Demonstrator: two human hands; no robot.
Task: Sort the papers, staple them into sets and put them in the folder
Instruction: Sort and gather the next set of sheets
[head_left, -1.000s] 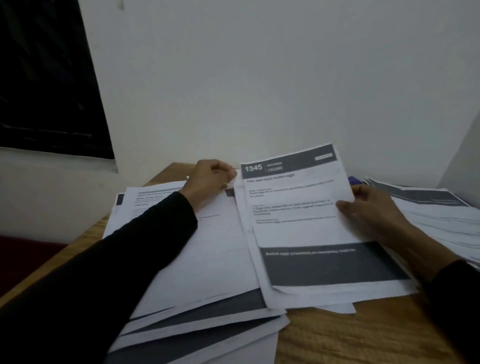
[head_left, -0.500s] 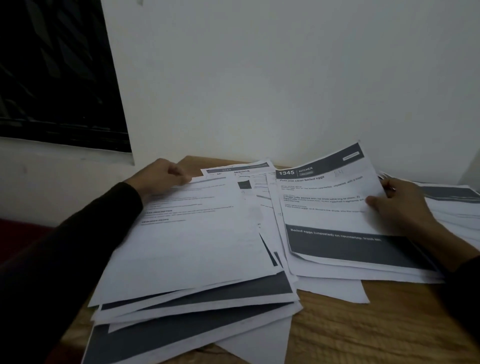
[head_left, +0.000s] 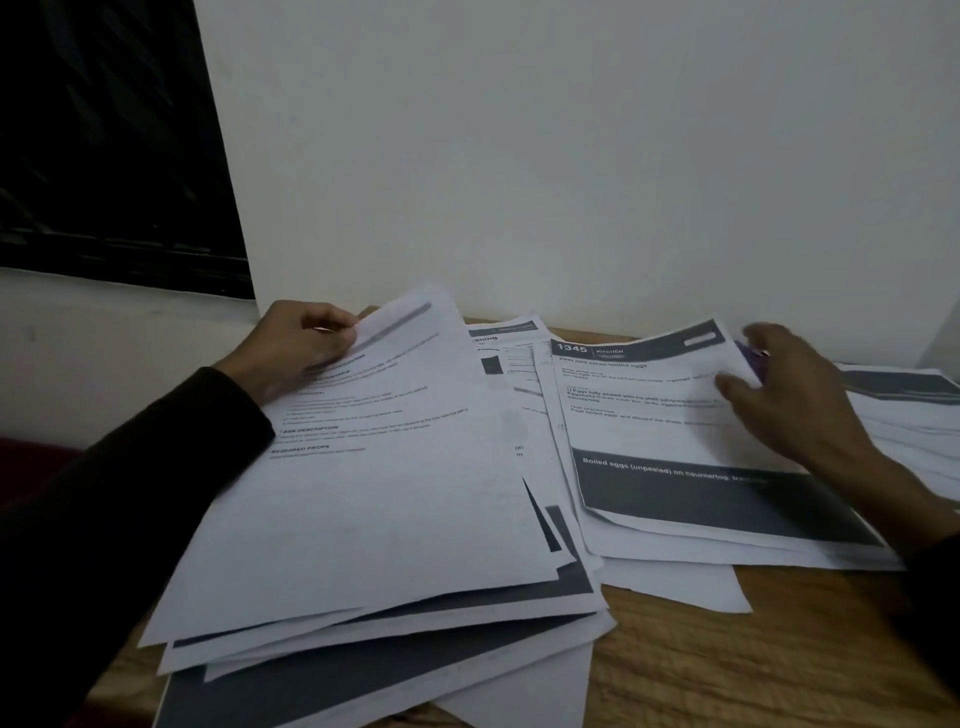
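Your left fingers (head_left: 332, 325) pinch the top sheet (head_left: 374, 467); right fingers (head_left: 737, 384) spread loose over the "1345" page (head_left: 675, 415) on the worktop (head_left: 727, 665).

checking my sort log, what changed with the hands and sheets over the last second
The left hand took hold of the top corner of a text sheet and is lifting it off the left pile. The right hand let go of the 1345 kitchen sheet; its fingers now hover open over that sheet's right edge. The 1345 sheet stays on top of the right pile, and the wooden table is unchanged.
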